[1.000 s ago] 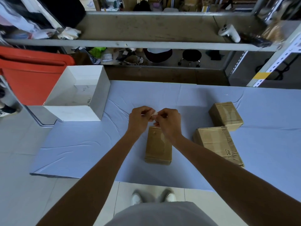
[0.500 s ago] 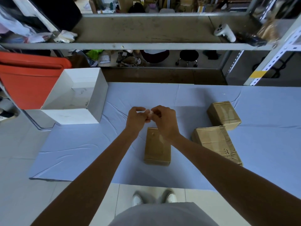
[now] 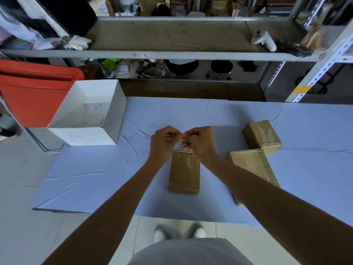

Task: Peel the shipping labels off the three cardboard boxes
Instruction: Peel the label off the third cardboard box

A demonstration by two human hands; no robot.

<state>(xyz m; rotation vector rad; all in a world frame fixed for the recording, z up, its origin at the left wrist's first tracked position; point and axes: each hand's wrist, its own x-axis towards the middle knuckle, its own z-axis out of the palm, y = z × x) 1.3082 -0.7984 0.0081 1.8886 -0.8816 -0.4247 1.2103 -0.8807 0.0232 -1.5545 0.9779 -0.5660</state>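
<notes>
Three brown cardboard boxes lie on the pale blue cloth: a narrow box in the middle, a larger box to its right, partly under my right forearm, and a small box farther back right. My left hand and my right hand meet just above the narrow box's far end. Between their fingertips they pinch a small crumpled, whitish piece of label. No label shows on the boxes' visible faces.
An open white box stands at the table's back left corner, beside a red bin. A metal shelf runs across behind the table. The blue cloth's front edge lies near my feet.
Both hands stay together over the narrow box, working the small piece between their fingers. The boxes have not moved.
</notes>
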